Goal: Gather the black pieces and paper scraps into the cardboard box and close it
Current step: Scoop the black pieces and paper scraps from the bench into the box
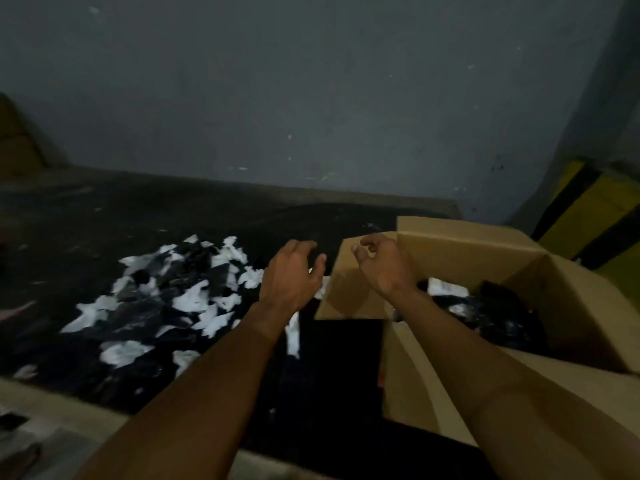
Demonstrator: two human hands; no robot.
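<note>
A heap of white paper scraps (194,299) mixed with black pieces (204,258) lies on the dark floor at the left. An open cardboard box (561,306) stands at the right, its flaps up, with black pieces and some white scraps (446,289) inside. My left hand (294,271) hovers between the heap and the box's left flap (349,292), fingers spread and curled, holding nothing. My right hand (381,261) is raised over that flap, fingers loosely curled, nothing visible in it.
A grey wall (311,98) rises close behind the floor. A yellow and black striped post (595,220) stands at the far right behind the box. A pale concrete ledge (62,410) runs along the near left. The light is dim.
</note>
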